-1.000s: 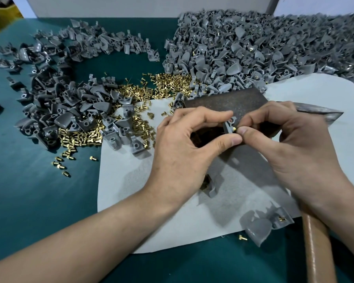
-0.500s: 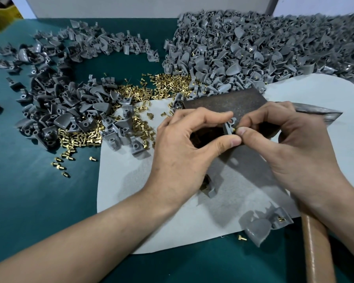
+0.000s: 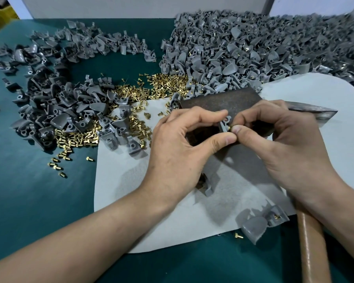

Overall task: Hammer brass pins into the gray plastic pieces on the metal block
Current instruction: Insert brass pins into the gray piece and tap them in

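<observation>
Your left hand pinches the gray plastic piece between thumb and fingers. Your right hand pinches a brass pin against its side, just above the metal block.

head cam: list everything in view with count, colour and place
gray plastic piece: one, gray, held above the metal block
brass pin: one, brass, at that piece's side
metal block: one, dark rusty brown, centre, on the cloth
hammer: one, dark head, wooden handle, running under the right hand
cloth: one, whitish, under the block
table cover: one, teal
right pile: many pieces, gray, far right
left pile: many pieces, gray, left
loose brass pins: many, brass, between the piles
stray pieces: a few, gray, near edge of the cloth
left hand: pinches the gray plastic piece
right hand: pinches the brass pin
</observation>
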Available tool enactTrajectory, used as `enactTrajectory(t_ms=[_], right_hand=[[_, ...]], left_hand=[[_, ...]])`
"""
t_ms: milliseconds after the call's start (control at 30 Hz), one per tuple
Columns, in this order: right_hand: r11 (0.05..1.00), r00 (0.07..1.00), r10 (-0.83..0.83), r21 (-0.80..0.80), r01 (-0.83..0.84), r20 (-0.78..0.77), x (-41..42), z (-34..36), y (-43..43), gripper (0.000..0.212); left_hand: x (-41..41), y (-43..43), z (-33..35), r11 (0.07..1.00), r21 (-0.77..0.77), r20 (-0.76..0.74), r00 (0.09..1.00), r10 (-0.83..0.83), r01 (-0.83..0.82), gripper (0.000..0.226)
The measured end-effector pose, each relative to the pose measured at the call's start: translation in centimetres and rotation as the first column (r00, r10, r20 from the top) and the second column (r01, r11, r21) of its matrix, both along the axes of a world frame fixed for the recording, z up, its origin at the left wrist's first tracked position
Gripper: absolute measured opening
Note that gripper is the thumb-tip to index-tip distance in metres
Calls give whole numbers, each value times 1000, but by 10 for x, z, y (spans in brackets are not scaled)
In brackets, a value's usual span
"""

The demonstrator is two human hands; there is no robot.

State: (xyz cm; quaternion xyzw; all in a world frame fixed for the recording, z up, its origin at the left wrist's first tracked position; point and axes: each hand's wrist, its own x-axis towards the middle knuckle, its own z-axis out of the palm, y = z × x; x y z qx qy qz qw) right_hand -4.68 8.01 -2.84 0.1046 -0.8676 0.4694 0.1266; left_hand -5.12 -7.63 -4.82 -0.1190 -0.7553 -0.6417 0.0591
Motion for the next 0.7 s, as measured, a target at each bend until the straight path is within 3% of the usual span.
enactTrajectory(t_ms=[167,700], right_hand=[[1000,1000,12,-20,-11,5,0,0,-1,8],[1000,999,-11,24,12,-36,0,-1,-2,8]], left_hand=[[1,0,1,1000,-7,1,1000,-6,6,33],[1,1,3,1000,-16,-28,1000,3,-4,33]])
